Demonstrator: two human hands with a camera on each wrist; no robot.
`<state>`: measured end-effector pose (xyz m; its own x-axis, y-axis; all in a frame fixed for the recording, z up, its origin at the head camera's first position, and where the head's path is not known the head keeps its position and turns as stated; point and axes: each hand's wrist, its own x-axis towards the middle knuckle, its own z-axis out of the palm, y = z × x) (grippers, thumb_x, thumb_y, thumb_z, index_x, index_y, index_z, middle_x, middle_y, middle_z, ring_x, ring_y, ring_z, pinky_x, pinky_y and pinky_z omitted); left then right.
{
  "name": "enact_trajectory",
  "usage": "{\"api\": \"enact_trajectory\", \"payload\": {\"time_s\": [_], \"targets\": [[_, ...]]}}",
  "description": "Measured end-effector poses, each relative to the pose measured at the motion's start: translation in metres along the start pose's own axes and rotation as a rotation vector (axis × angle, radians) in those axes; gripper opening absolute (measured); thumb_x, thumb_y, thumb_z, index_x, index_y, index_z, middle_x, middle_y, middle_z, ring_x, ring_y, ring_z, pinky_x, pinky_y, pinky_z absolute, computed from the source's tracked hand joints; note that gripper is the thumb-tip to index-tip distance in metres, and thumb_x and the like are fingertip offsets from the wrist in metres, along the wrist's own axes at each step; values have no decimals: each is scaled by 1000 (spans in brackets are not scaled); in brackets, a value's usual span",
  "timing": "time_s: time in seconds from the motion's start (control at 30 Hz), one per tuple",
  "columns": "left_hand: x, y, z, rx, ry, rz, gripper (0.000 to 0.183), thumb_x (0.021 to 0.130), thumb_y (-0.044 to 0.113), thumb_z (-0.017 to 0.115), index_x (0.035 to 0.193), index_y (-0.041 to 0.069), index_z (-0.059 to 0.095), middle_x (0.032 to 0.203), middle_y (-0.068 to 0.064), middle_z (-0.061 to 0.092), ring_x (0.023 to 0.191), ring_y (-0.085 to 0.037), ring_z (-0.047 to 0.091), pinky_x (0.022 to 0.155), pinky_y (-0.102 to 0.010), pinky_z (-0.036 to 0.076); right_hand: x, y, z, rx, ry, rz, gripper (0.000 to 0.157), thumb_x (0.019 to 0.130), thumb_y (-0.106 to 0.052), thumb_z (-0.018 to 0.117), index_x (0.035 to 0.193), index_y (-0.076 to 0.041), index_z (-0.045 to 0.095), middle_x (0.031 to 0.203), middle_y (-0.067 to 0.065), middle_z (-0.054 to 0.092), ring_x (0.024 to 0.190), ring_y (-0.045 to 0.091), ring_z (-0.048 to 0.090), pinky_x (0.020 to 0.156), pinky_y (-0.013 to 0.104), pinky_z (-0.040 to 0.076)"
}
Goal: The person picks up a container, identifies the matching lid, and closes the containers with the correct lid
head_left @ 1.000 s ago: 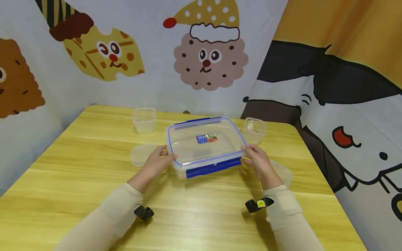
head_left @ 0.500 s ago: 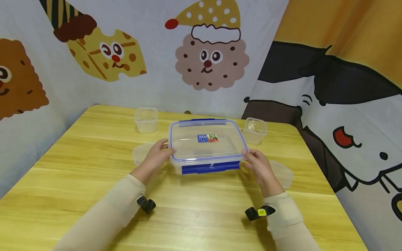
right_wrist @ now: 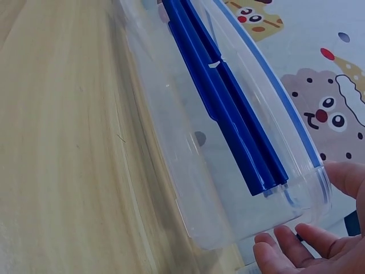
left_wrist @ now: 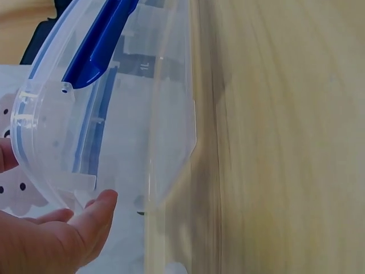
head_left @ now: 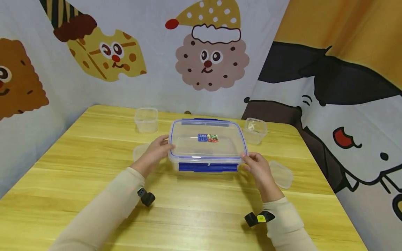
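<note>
A clear plastic food storage box with a blue-lined lid and blue latches sits mid-table in the head view. My left hand holds its left side, thumb on the lid's edge and fingers under the rim. At the near right corner, my right hand grips the box in the same way, thumb above and fingers below. The blue front latch hangs down along the near side in the right wrist view. From the left wrist, the left fingers show beneath the rim's corner.
Behind on the left stands a small clear tub; another tub, with something pale in it, is behind on the right. A clear lid lies beside my right hand. A second lid is partly behind my left hand.
The box has turned from a slant so that its front latch side now faces me squarely, and its near edge looks level. My left hand has shifted slightly away from me with it.
</note>
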<state>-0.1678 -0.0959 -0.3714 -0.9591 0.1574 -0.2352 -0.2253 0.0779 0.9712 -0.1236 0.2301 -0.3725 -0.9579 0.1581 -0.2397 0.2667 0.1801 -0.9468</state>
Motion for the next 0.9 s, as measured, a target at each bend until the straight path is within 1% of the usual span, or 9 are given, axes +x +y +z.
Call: {"api": "enact_trajectory", "payload": {"time_s": [0.23,0.53,0.73,0.8,0.9], "targets": [[9,1,-3,15,-21,-18,63,88,14,51,142,5,19,138,-20,33,119,-32,42,101,-42,33,-1,0,2,24,20,-19,53,87,-34,57,118,5,41,113,11,45,104,20,43,94,41,41],[11,3,-5,47,-48,-15,64,89,19,51,143,7,17,139,-18,32,119,-31,41,102,-43,32,-3,-1,3,6,30,-15,55,87,-35,58,120,5,40,117,14,44,109,24,43,96,42,39],[11,0,-6,67,-44,2,63,90,21,51,142,7,19,139,-17,33,121,-31,40,102,-45,31,-4,-1,3,-51,32,-42,55,87,-36,56,119,5,41,116,16,46,107,24,45,95,43,40],[11,-1,-6,70,-40,13,63,90,21,51,142,6,19,139,-19,32,121,-32,39,102,-44,32,-4,0,2,-90,32,-56,56,87,-39,56,120,4,42,117,16,46,106,24,45,93,42,41],[10,-2,-7,101,-17,15,63,90,24,53,142,6,20,140,-19,30,122,-32,38,100,-42,34,-4,0,0,-157,34,-69,58,86,-43,56,120,2,43,116,16,48,104,23,46,88,38,43]]}}
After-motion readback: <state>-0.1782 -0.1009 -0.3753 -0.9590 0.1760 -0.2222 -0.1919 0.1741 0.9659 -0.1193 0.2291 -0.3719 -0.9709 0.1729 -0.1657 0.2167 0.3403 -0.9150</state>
